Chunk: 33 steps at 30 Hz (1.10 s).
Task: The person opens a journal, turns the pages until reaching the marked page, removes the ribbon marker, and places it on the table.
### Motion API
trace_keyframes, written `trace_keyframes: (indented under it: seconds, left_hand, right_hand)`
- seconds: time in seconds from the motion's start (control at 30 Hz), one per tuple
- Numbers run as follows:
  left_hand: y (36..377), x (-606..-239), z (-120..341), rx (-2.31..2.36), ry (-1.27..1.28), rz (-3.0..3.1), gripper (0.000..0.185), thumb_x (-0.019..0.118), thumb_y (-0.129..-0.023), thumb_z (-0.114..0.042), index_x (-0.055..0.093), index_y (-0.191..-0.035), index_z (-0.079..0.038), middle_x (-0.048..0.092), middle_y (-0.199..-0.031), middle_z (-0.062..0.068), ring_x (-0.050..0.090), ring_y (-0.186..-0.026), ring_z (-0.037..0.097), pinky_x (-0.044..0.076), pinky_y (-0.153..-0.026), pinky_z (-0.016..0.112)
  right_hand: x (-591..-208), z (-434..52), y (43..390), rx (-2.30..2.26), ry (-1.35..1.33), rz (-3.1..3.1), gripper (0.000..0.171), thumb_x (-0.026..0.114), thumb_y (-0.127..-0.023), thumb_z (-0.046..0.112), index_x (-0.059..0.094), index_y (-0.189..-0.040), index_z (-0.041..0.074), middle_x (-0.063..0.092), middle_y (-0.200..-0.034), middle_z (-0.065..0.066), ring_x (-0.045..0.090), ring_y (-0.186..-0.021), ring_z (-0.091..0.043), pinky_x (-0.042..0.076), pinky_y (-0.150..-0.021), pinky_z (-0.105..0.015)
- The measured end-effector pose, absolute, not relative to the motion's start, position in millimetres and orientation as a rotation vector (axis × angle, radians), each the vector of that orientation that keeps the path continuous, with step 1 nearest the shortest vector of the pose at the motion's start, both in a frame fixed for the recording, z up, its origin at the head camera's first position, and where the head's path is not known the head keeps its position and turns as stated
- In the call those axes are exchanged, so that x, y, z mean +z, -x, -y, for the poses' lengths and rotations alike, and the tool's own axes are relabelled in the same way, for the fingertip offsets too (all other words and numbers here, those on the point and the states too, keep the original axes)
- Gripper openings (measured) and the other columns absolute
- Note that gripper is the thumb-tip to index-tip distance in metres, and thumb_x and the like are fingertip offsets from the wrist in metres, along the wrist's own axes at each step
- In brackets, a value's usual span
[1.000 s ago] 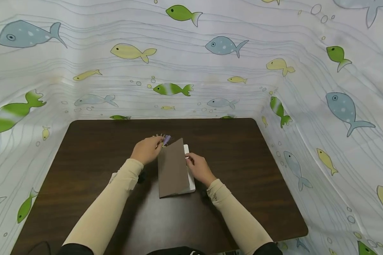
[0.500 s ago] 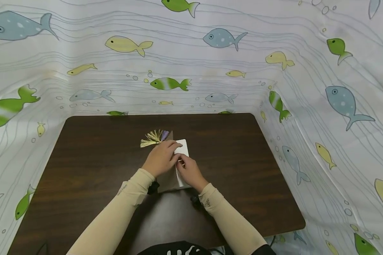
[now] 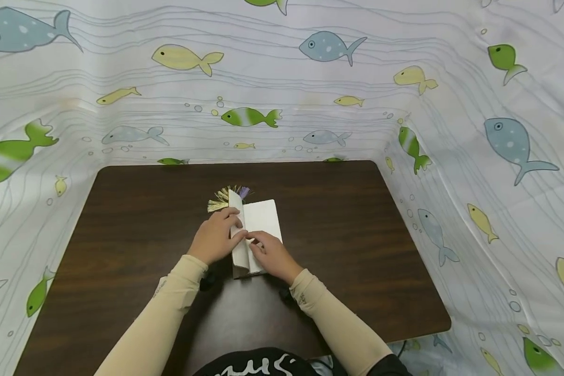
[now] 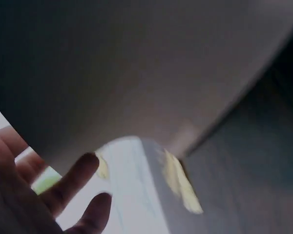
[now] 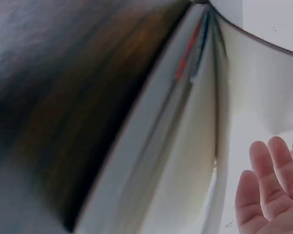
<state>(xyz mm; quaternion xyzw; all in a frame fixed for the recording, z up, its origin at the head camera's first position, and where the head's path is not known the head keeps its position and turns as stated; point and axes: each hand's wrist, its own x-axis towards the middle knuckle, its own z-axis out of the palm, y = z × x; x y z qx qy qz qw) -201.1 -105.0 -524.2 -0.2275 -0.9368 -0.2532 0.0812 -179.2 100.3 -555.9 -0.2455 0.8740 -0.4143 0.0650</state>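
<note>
A notebook [image 3: 266, 213] with white pages lies open on the table, its left leaves standing up at a slant. My left hand [image 3: 215, 237] rests against those raised leaves, thumb near the inner fold. In the left wrist view the dark underside of the cover [image 4: 151, 73] fills the top, with loosely bent fingers [image 4: 71, 185] beside it. My right hand [image 3: 274, 256] lies over the right page, fingertips close to the left thumb. In the right wrist view its fingers [image 5: 263, 168] are relaxed beside the page stack [image 5: 171, 170]. A yellow tassel [image 3: 219, 200] and a purple tassel [image 3: 244, 192] stick out at the top.
The dark brown wooden table [image 3: 357, 250] has rounded corners. A white curtain [image 3: 272, 57] printed with fish hangs round its back and sides. Beyond the table's front right edge a black cable [image 3: 401, 348] hangs down.
The brown cover was closed over the pages a second ago. It has swung to the left and white pages now show. The left hand went right, then back left; the right hand moved slightly left.
</note>
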Motion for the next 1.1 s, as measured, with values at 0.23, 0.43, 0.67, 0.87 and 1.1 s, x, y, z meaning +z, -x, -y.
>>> trace_keyframes:
  seconds: [0.23,0.43,0.67,0.87,1.1]
  left_hand:
    - [194,-542,149,-1.002,0.696,2.826,0.022,0.069,-0.098,-0.017,0.069,-0.118,-0.006,0.051,-0.146,0.017,0.048,-0.131,0.046,0.039,-0.107,0.061]
    - [185,-560,178,-1.158,0.658,2.857,0.031,0.064,-0.102,-0.018,0.064,-0.13,-0.005,0.044,-0.153,0.018,0.038,-0.141,0.045,0.027,-0.112,0.067]
    - [178,-581,196,-1.251,0.643,2.881,0.057,0.076,-0.093,-0.033,0.058,-0.139,-0.006,0.035,-0.16,0.015,0.031,-0.145,0.046,0.025,-0.112,0.069]
    - [173,-592,199,-1.135,0.644,2.865,0.068,0.081,-0.086,-0.039,0.056,-0.142,-0.01,0.034,-0.162,0.012,0.031,-0.142,0.048,0.03,-0.106,0.07]
    - [170,-598,196,-0.93,0.602,2.844,0.066,0.074,-0.09,-0.049,0.057,-0.143,-0.014,0.028,-0.165,0.012,0.018,-0.151,0.038,0.018,-0.103,0.074]
  right_hand:
    - [-566,-118,181,-1.008,0.752,-2.785,0.031,0.054,-0.107,0.017,0.063,-0.135,0.008,0.059,-0.141,-0.009,0.051,-0.134,-0.026,0.041,-0.111,-0.043]
    - [-579,-148,190,-0.906,0.687,-2.785,0.038,0.062,-0.103,0.02,0.06,-0.139,0.007,0.049,-0.151,-0.011,0.041,-0.143,-0.029,0.036,-0.115,-0.046]
    - [-590,-175,197,-0.754,0.709,-2.637,0.082,0.08,-0.088,0.036,0.041,-0.156,0.013,0.03,-0.165,-0.007,0.027,-0.152,-0.026,0.03,-0.118,-0.051]
    - [-594,-176,197,-0.735,0.718,-2.633,0.093,0.083,-0.083,0.04,0.035,-0.159,0.015,0.03,-0.164,-0.012,0.027,-0.151,-0.032,0.028,-0.116,-0.062]
    - [-592,-174,199,-0.712,0.735,-2.652,0.099,0.084,-0.079,0.04,0.03,-0.162,0.027,0.03,-0.162,-0.015,0.026,-0.149,-0.037,0.026,-0.115,-0.064]
